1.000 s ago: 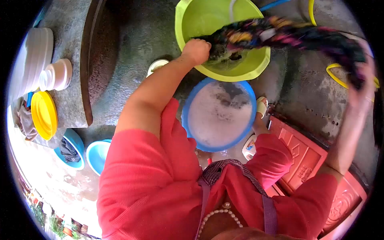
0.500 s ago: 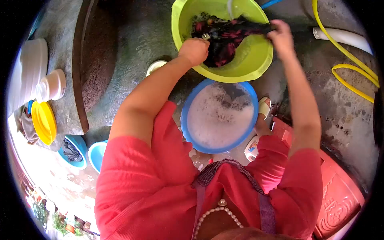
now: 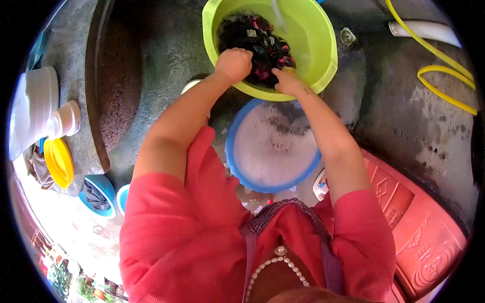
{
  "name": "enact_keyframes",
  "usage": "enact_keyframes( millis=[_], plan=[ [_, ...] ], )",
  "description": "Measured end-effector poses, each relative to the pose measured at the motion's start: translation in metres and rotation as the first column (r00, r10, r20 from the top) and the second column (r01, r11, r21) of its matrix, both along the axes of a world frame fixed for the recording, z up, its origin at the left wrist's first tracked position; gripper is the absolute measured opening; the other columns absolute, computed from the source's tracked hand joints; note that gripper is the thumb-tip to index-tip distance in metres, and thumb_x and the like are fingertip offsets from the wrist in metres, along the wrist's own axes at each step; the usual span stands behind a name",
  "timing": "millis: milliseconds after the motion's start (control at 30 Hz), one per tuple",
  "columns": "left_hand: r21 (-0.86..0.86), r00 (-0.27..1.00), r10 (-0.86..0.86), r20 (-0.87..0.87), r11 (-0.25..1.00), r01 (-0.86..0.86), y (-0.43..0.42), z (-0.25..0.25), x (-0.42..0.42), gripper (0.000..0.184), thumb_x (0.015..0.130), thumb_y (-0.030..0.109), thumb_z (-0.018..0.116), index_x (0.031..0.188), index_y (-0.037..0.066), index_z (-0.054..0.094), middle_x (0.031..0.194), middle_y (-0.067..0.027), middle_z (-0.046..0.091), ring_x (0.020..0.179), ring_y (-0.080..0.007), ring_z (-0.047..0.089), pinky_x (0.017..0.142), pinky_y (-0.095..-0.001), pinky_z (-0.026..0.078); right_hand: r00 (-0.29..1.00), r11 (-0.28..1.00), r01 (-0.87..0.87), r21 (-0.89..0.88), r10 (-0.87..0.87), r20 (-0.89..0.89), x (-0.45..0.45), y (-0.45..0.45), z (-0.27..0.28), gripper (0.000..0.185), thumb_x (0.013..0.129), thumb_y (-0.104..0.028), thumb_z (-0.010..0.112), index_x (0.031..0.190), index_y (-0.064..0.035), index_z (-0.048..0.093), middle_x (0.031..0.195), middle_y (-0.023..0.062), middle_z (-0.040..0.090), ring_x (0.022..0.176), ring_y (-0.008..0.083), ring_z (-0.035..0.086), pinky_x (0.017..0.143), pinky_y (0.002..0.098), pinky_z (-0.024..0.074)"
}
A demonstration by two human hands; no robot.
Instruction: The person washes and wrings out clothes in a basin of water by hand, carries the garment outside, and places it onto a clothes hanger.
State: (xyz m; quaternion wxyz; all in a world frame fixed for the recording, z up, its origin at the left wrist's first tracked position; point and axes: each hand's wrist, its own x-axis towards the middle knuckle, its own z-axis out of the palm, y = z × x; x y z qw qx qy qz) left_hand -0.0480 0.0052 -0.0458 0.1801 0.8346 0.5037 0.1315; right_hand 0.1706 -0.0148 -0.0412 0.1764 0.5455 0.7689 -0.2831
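Note:
A dark, wet garment with pink patches (image 3: 260, 50) lies bunched in water on the left side of a lime-green basin (image 3: 331, 70). My left hand (image 3: 234, 65) is closed on the garment's near left edge, at the basin's rim. On the near side of the same cloth, my right hand (image 3: 288, 81) is closed with its fingers in the folds. A small light tag (image 3: 251, 33) shows on the fabric. From above, a thin stream of water (image 3: 278, 15) falls into the basin. Closer to me stands a blue-rimmed basin (image 3: 231, 151) of greyish, sudsy water.
A red plastic stool or seat (image 3: 419, 232) is at lower right. The yellow hose (image 3: 447, 73) and a white pipe (image 3: 424, 31) lie at upper right. On the left are a concrete ledge (image 3: 96, 101), white buckets (image 3: 65, 118), a yellow basin (image 3: 59, 162) and a light-blue basin (image 3: 103, 189) holding dark cloth.
My right hand has come from the green basin's right rim leftward and down to the near side. The stretched garment is now bunched at the left. My left hand has shifted slightly left.

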Motion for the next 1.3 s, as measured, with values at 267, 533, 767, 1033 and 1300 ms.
enact_keyframes(
  millis=[267,533,767,1033,1300],
  plan=[
    [0.009,0.929,-0.357,-0.092,0.933,0.360,-0.002,0.016,-0.038,0.014,0.075,0.012,0.055,0.086,0.006,0.063,0.084,-0.0149,0.062,0.082,-0.0336,0.060,0.074,-0.0443,0.048,0.865,0.927,0.360,0.103,-0.290,-0.410,0.021,-0.102,0.136,0.046,0.073,-0.012,0.060,0.118,-0.0085,0.051,0.094,0.0212,0.060,0.083,0.0352,0.060,0.075,0.0402,0.0470],
    [-0.219,1.000,-0.004,-0.026,0.976,-0.002,-0.052,0.211,-0.024,0.023,0.084,0.022,0.058,0.101,0.008,0.065,0.097,-0.0153,0.065,0.091,-0.0291,0.063,0.081,-0.0359,0.049,0.086,0.704,0.527,-0.476,-0.602,-0.794,0.061,-0.183,0.218,0.030,0.074,-0.007,0.054,0.104,-0.0028,0.055,0.084,-0.0008,0.056,0.075,0.0082,0.052,0.067,0.0233,0.0431],
    [-0.198,0.998,-0.063,0.004,0.978,0.063,-0.154,0.237,0.073,0.079,0.064,0.016,0.075,0.134,0.007,0.039,0.119,-0.0204,0.054,0.109,-0.0337,0.054,0.095,-0.0380,0.043,-0.323,0.695,0.232,-0.680,-0.605,-0.728,0.068,-0.215,0.261,0.037,0.068,-0.011,0.048,0.103,-0.0037,0.056,0.088,0.0049,0.058,0.076,0.0128,0.056,0.064,0.0268,0.0473],
    [-0.295,0.795,-0.139,0.590,0.880,0.373,-0.164,0.146,0.133,0.050,0.070,0.018,0.072,0.117,0.014,0.055,0.108,-0.0095,0.060,0.104,-0.0200,0.055,0.089,-0.0316,0.043,-0.479,0.689,0.079,-0.721,-0.608,-0.633,0.068,-0.226,0.266,0.044,0.068,-0.014,0.049,0.111,-0.0036,0.055,0.103,0.0098,0.061,0.090,0.0187,0.060,0.070,0.0316,0.0504],
    [-0.718,-0.028,0.727,0.686,0.682,0.137,-0.103,0.195,0.128,0.020,0.084,0.009,0.049,0.099,0.004,0.062,0.096,-0.0099,0.065,0.084,-0.0242,0.061,0.074,-0.0348,0.049,-0.498,0.651,0.271,-0.709,-0.535,-0.682,0.095,-0.181,0.245,0.043,0.093,-0.031,0.049,0.129,-0.0083,0.042,0.124,0.0090,0.051,0.110,0.0242,0.053,0.084,0.0390,0.0472]
  ],
)
